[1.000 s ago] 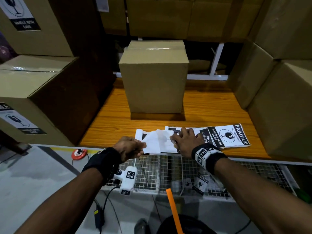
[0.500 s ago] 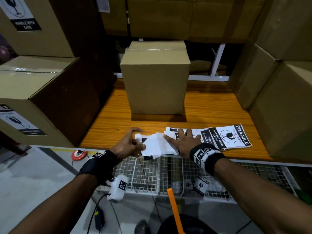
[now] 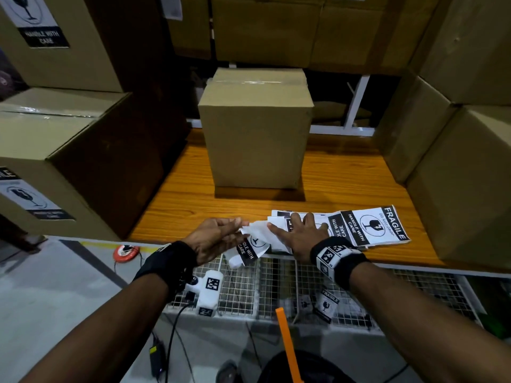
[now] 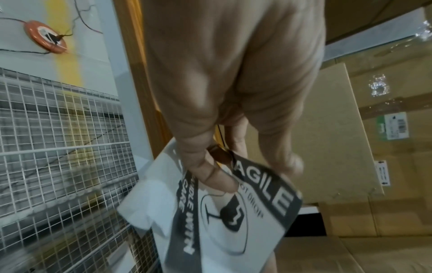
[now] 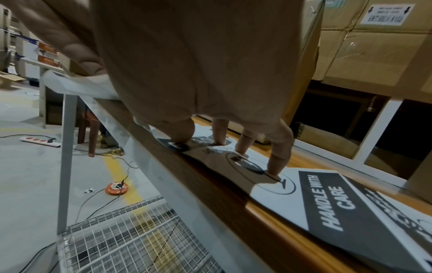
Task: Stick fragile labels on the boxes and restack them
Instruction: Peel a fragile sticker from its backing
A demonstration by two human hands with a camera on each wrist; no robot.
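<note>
A plain cardboard box (image 3: 255, 131) stands upright on the wooden table (image 3: 345, 178), with no label on its near face. A stack of black-and-white fragile labels (image 3: 367, 226) lies at the table's front edge. My left hand (image 3: 218, 239) pinches one fragile label (image 3: 253, 246) (image 4: 233, 218) between thumb and fingers, and the sheet curls down past the table edge. My right hand (image 3: 302, 234) presses its straight fingertips (image 5: 274, 170) flat on the label stack (image 5: 327, 199), holding it down.
Labelled boxes (image 3: 55, 150) are stacked at the left, unlabelled boxes (image 3: 459, 167) at the right and more behind. A wire mesh basket (image 3: 276, 288) hangs under the table's front edge with label scraps in it. An orange cable reel (image 3: 125, 252) lies on the floor.
My left hand has peeled one label off the stack and drawn it left and down over the table edge. The right hand stays pressed on the stack.
</note>
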